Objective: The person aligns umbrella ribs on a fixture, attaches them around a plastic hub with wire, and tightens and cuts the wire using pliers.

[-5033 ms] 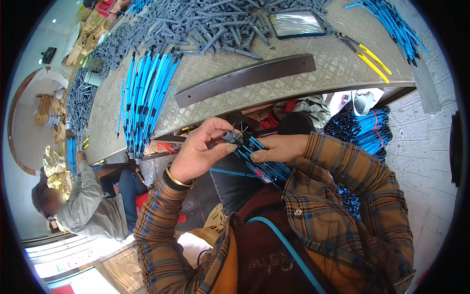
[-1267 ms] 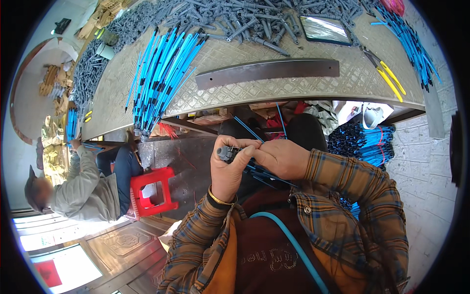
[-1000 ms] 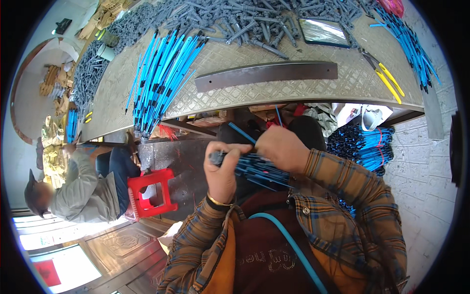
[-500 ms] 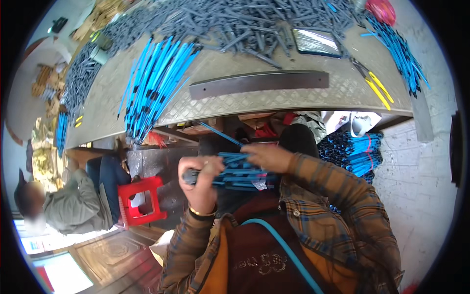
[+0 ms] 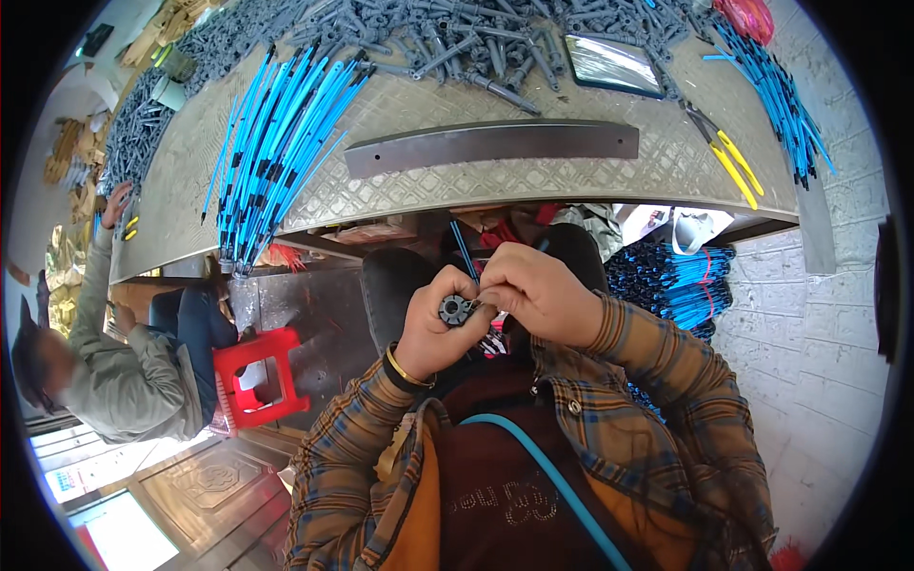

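Around a grey round hub with slots in its end (image 5: 454,309), my left hand (image 5: 427,328) is closed. The hub looks like the runner of an umbrella frame, and its slotted end faces up. Thin blue ribs (image 5: 463,249) stick out beyond my fingers, pointing toward the table; their lower parts are hidden by my hands. My right hand (image 5: 545,293) meets the left at the hub's right side, thumb and fingertips pinched together. Whatever lies in that pinch is too small to make out.
On the table (image 5: 400,198) lie a dark metal bar (image 5: 490,149), yellow-handled pliers (image 5: 725,157), blue ribs (image 5: 286,143) and a heap of grey plastic parts (image 5: 447,38). Tied blue bundles (image 5: 681,285) sit below right. A co-worker (image 5: 133,371) is at the left, by a red stool (image 5: 257,376).
The hub has turned from lying sideways to end-up, and the ribs swung away from me. My right hand has come in against my left. The co-worker's arm now reaches to the table.
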A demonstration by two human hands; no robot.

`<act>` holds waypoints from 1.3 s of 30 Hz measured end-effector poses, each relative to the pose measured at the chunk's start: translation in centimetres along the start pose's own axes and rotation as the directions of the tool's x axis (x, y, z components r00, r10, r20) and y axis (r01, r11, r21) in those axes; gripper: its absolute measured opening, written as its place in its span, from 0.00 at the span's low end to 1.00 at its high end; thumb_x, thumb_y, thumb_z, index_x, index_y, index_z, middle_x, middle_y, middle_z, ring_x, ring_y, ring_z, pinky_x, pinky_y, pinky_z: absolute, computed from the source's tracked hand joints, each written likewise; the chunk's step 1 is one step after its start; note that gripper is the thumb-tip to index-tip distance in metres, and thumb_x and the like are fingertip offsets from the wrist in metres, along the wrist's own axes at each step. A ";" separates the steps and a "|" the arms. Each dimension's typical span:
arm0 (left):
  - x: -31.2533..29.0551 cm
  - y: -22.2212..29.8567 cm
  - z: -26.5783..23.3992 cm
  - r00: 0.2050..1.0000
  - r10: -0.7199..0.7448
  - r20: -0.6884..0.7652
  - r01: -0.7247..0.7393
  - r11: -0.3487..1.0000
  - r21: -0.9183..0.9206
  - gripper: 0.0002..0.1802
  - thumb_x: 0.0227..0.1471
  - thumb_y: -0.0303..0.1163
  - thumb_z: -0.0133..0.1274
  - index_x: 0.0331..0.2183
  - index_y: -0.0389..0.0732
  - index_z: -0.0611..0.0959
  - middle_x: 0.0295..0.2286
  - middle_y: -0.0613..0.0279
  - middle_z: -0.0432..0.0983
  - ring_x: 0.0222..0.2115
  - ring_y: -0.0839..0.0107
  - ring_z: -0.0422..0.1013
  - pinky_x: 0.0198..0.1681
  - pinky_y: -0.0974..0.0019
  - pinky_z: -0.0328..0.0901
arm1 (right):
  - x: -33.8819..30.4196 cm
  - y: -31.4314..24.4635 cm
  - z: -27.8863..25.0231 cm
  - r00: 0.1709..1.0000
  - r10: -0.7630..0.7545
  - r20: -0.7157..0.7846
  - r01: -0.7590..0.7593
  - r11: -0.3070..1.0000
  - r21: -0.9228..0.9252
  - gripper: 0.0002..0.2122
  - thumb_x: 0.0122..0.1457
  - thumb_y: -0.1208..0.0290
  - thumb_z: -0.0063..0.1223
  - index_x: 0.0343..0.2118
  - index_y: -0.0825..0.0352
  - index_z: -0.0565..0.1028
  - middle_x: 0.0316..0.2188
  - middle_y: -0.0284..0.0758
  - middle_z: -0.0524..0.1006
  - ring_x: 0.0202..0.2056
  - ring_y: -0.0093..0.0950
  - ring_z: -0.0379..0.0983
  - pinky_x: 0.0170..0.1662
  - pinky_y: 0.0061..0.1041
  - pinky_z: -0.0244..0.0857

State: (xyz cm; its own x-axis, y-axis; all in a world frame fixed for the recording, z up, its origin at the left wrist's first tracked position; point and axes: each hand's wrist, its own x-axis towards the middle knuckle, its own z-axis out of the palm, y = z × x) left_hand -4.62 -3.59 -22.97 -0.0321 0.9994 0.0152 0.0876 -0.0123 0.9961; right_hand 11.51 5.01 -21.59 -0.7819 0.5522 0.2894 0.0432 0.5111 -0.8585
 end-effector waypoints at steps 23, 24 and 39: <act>11.7 -1.3 13.6 0.912 -0.065 0.406 -0.033 0.973 0.230 0.08 0.42 0.22 0.55 0.23 0.39 0.71 0.23 0.66 0.70 0.24 0.79 0.66 0.30 0.75 0.61 | -11.8 10.1 -33.4 0.884 -0.025 -0.466 -0.450 0.218 -0.866 0.08 0.49 0.70 0.53 0.30 0.67 0.69 0.31 0.39 0.69 0.35 0.39 0.65 0.38 0.32 0.61; 11.7 -1.4 13.6 0.917 -0.078 0.391 -0.019 0.971 0.238 0.08 0.42 0.22 0.55 0.23 0.39 0.71 0.23 0.66 0.70 0.24 0.79 0.66 0.30 0.75 0.61 | -12.2 10.5 -33.8 0.901 -0.023 -0.434 -0.422 0.188 -0.887 0.08 0.49 0.69 0.53 0.29 0.67 0.69 0.31 0.39 0.69 0.34 0.39 0.65 0.37 0.32 0.60; 5.7 3.2 9.4 0.930 -0.056 0.363 0.014 0.993 0.119 0.08 0.40 0.24 0.56 0.26 0.39 0.72 0.22 0.67 0.70 0.23 0.80 0.66 0.27 0.75 0.61 | -6.1 1.8 -17.9 0.900 -0.318 0.299 0.417 0.421 -0.806 0.08 0.43 0.71 0.51 0.29 0.59 0.75 0.45 0.30 0.68 0.43 0.29 0.65 0.46 0.33 0.58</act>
State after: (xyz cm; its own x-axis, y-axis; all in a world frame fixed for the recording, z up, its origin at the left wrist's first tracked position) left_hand 4.79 2.34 -20.54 0.3264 0.9424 -0.0737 0.2046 0.0057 0.9788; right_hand 27.52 14.37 -17.31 -0.9034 0.1373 0.4063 0.1936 0.9759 0.1005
